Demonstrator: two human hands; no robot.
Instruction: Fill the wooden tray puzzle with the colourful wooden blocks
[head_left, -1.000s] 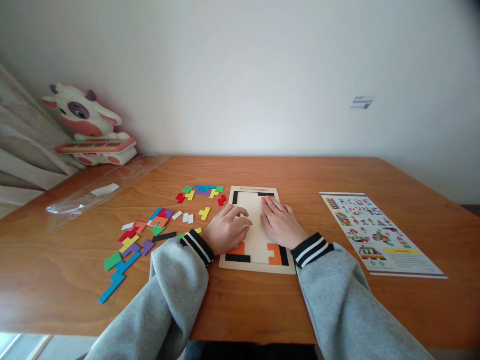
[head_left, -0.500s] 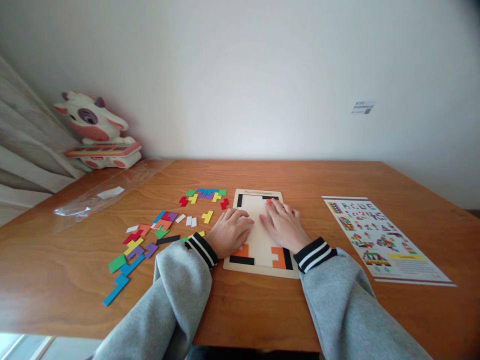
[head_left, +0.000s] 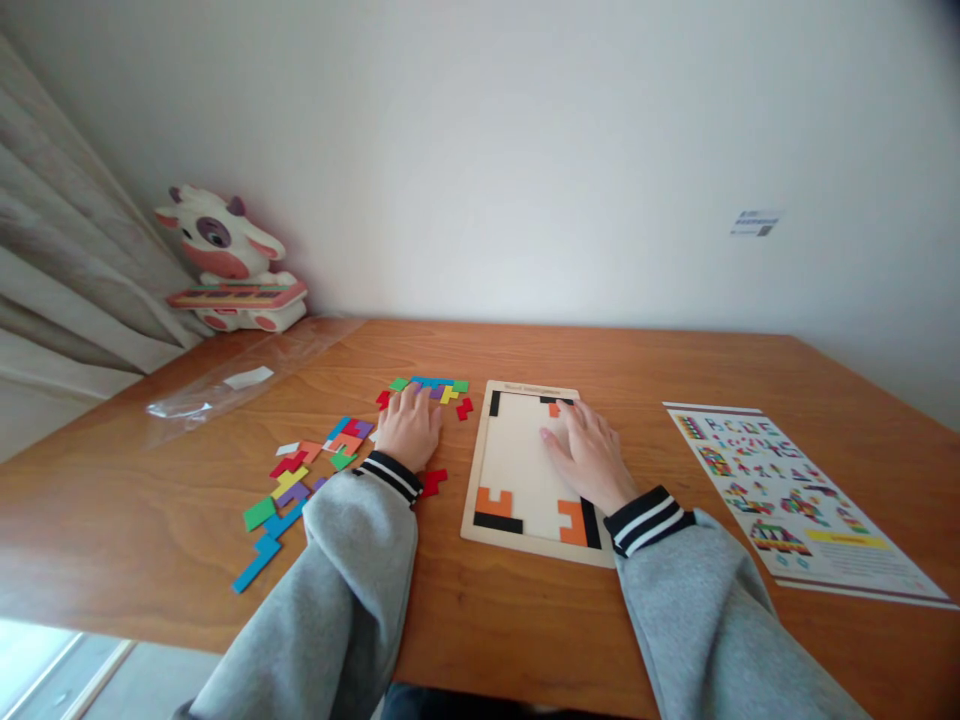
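A shallow wooden puzzle tray (head_left: 517, 450) lies in the middle of the table. Orange pieces sit in its lower left corner (head_left: 495, 505) and lower right corner (head_left: 572, 523), with black pieces along the edges. My right hand (head_left: 592, 455) rests over the tray's upper right side, fingers extended; its fingertips partly cover a small orange piece (head_left: 554, 410). Left of the tray, my left hand (head_left: 409, 428) reaches with outstretched fingers over loose coloured puzzle pieces and hides some of them. A red piece (head_left: 433, 482) lies beside that wrist.
More flat pieces, such as a blue one (head_left: 256, 565) and a green one (head_left: 259, 514), spread across the left. Behind them lie a clear plastic bag (head_left: 247, 380) and a toy cow with a keyboard (head_left: 232, 265). A printed pattern sheet (head_left: 802, 490) lies at right.
My left hand has left the tray and moved left over the loose pieces, uncovering the lower left orange piece. My right hand stays at the tray's upper right. The view has shifted slightly.
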